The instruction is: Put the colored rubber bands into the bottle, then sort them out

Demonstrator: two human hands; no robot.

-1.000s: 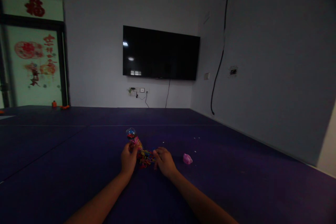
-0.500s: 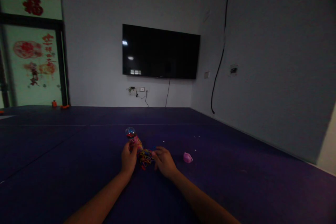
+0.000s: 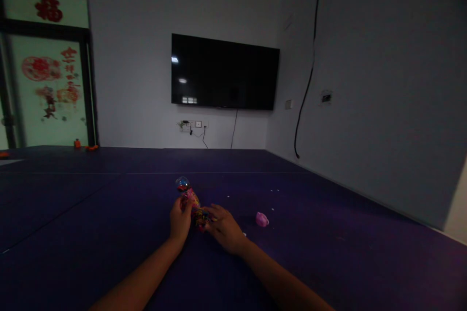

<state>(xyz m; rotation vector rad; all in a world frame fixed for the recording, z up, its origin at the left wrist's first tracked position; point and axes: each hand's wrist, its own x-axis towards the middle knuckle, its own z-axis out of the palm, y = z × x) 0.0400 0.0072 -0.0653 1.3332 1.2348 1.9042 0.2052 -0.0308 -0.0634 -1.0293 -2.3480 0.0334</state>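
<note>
My left hand point(image 3: 181, 218) is wrapped round a small pink container point(image 3: 192, 198) that lies tilted, with a clear dome point(image 3: 182, 183) at its far end and something red inside. Colourful bits show through the container's wall. At its near end is a tangled bunch of small multicoloured loops point(image 3: 200, 219) that look like rubber bands. Over this bunch my right hand point(image 3: 224, 229) curls from the right, fingers closed on the loops and partly hiding them. Off to the right of that hand sits a small pink lid-like piece point(image 3: 261, 219) with a loop on its side.
The dark purple floor mat point(image 3: 127, 214) spreads out under everything, with tiny white scraps point(image 3: 273, 209) on it. A black television point(image 3: 224, 73) hangs on the far wall, and a black cable point(image 3: 304, 92) runs down the right wall. Small orange things point(image 3: 77, 143) stand by the door.
My right hand has shifted slightly left and in over the bunch of loops, covering more of it. The bunch looks more compact. My left hand stays on the container.
</note>
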